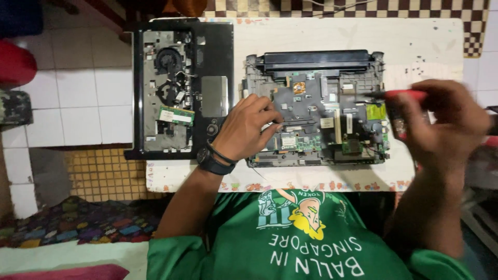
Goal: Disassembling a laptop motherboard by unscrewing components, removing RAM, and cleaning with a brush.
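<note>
My left hand (248,130) rests with fingers curled, gripping nothing, on the left edge of the opened grey laptop base with its exposed circuit board (317,111), mid-table. My right hand (441,124), blurred, is closed around a red-handled screwdriver (399,95), its tip over the board's right side.

My right hand (441,124) is smeared with blur, so I cannot tell how its fingers sit on the red-handled screwdriver (402,95); the dark tip beyond its knuckles is too faint to place on the opened laptop base (316,111). My left hand (246,129) covers that base's near-left corner, and whatever lies under the palm is hidden. Left of that hand, the second opened laptop (181,85) overhangs the worktop (311,36). The small board parts are too fine to name.
</note>
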